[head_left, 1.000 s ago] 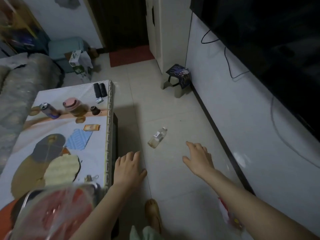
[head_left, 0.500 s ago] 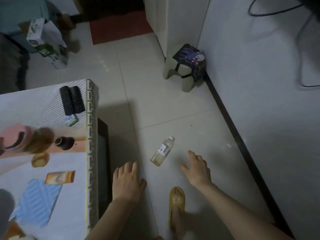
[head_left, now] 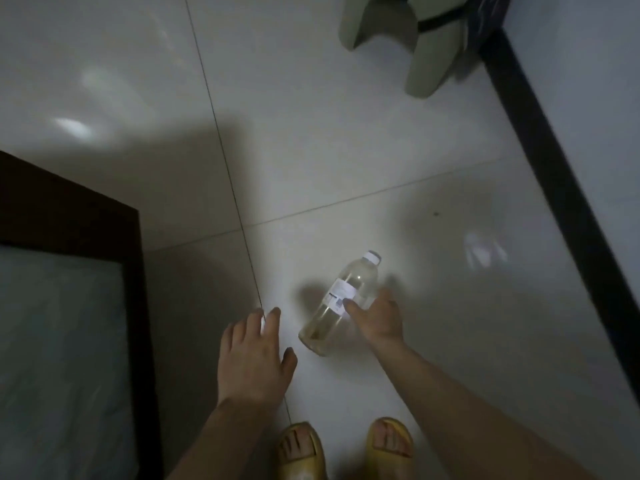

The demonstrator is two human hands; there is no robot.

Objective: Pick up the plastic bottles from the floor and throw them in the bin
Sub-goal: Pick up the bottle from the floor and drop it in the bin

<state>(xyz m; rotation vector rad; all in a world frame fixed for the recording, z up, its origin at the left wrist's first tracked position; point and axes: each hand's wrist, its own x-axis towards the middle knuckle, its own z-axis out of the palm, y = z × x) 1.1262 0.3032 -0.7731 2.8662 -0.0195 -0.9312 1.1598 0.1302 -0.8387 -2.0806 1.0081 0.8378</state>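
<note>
A clear plastic bottle (head_left: 330,308) with a white cap and a white label lies on its side on the pale floor tiles, cap pointing up and right. My right hand (head_left: 379,318) is at the bottle's right side, thumb across the label and fingers curled behind it; a firm grip cannot be confirmed. My left hand (head_left: 254,358) hovers flat to the left of the bottle with fingers spread, apart from it and holding nothing. No bin is in view.
A dark-framed low table (head_left: 90,306) fills the lower left. A pale green plastic stool (head_left: 420,46) stands at the top right beside a black skirting strip (head_left: 561,188) along the wall. My feet in yellow slippers (head_left: 346,452) stand below the bottle.
The view has dropped down and closer to the floor. My right hand has moved left onto the bottle's side. Both feet now stand under the hands.
</note>
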